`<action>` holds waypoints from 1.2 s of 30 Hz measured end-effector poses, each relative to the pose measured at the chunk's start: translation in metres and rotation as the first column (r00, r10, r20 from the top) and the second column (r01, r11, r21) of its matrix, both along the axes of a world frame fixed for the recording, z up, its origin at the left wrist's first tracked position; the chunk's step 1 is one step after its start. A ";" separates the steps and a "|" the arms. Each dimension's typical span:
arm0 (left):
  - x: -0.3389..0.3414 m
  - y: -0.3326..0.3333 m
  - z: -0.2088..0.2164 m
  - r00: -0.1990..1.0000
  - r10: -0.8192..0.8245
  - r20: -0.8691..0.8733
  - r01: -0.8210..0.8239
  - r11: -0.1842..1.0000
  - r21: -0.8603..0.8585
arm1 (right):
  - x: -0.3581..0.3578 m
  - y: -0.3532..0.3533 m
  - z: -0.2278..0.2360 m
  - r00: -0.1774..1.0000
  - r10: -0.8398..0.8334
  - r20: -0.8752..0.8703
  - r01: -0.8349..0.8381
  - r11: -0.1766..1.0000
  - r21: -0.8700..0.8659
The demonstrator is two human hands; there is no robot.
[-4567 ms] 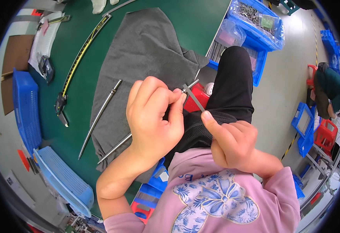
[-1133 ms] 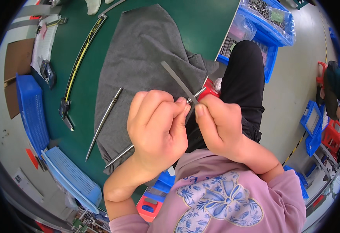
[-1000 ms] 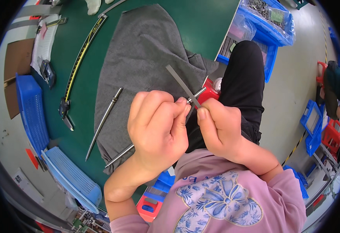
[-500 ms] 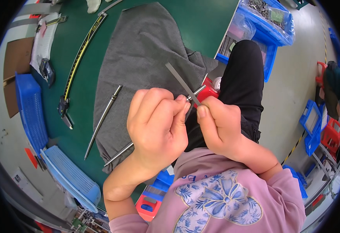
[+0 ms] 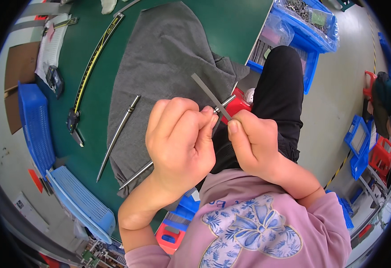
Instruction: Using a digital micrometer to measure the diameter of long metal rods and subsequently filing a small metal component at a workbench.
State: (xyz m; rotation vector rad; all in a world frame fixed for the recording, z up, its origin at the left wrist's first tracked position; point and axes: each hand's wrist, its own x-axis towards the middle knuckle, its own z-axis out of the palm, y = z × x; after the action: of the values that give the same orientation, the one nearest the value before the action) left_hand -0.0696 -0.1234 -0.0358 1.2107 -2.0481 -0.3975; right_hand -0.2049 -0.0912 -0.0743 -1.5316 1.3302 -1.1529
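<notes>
My left hand (image 5: 177,138) is closed around a thin metal rod (image 5: 137,176). One end of the rod sticks out beyond the thumb and forefinger, and the other passes under my left forearm. Between the thumb and bent forefinger of my right hand (image 5: 254,143) is a flat, narrow grey metal strip, file-like in shape (image 5: 208,93). It crosses the rod's end at an angle and appears to touch it. A second metal rod (image 5: 117,137), stepped near its upper end, lies left of my hands on a dark grey cloth (image 5: 159,58).
The cloth covers part of a green table (image 5: 235,22). A digital caliper (image 5: 92,67) lies to the left, near blue baskets (image 5: 36,125). At the upper right, a blue bin (image 5: 311,67) holds thin parts beside bagged metal pieces. Beneath my hands is my black-trousered leg (image 5: 282,85).
Both hands keep their grips and have barely moved. The rod's free end sits slightly higher, and the strip has shifted very slightly across it.
</notes>
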 end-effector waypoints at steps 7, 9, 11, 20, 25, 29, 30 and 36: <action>0.000 -0.001 0.001 1.000 -0.004 -0.005 0.004 1.000 -0.003 | -0.005 0.005 0.001 0.998 0.029 0.051 -0.030 0.999 0.017; 0.000 -0.001 0.001 1.000 -0.005 0.012 0.005 1.000 0.002 | -0.018 0.010 -0.004 0.993 0.027 0.111 -0.018 0.997 -0.075; 0.002 0.000 0.002 0.999 -0.006 0.032 0.006 1.000 0.010 | -0.022 0.008 -0.001 0.970 -0.082 0.231 0.092 0.995 -0.034; 0.003 0.003 0.006 0.994 0.072 0.083 -0.073 0.997 0.003 | -0.003 -0.024 -0.013 0.937 -0.132 0.322 0.165 0.983 -0.078; 0.005 0.001 0.006 0.993 0.028 0.117 -0.026 1.000 -0.013 | -0.004 -0.027 -0.009 0.926 -0.132 0.353 0.161 0.986 -0.052; 0.006 -0.001 0.005 0.990 0.028 0.139 -0.021 0.998 -0.051 | -0.005 -0.028 -0.006 0.945 -0.120 0.304 0.138 0.990 -0.038; 0.006 -0.001 0.006 0.988 0.027 0.150 -0.018 0.998 -0.058 | -0.006 -0.029 -0.006 0.951 -0.114 0.286 0.135 0.989 -0.054; 0.005 -0.002 0.009 0.988 0.011 0.157 -0.001 0.998 -0.062 | -0.014 -0.029 -0.002 0.972 0.023 0.232 -0.009 0.998 -0.060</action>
State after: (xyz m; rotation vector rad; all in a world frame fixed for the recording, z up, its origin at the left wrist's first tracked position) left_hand -0.0649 -0.1252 -0.0267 1.2445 -2.1731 -0.2396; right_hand -0.2185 -0.1198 -0.0767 -1.3963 1.1343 -1.3273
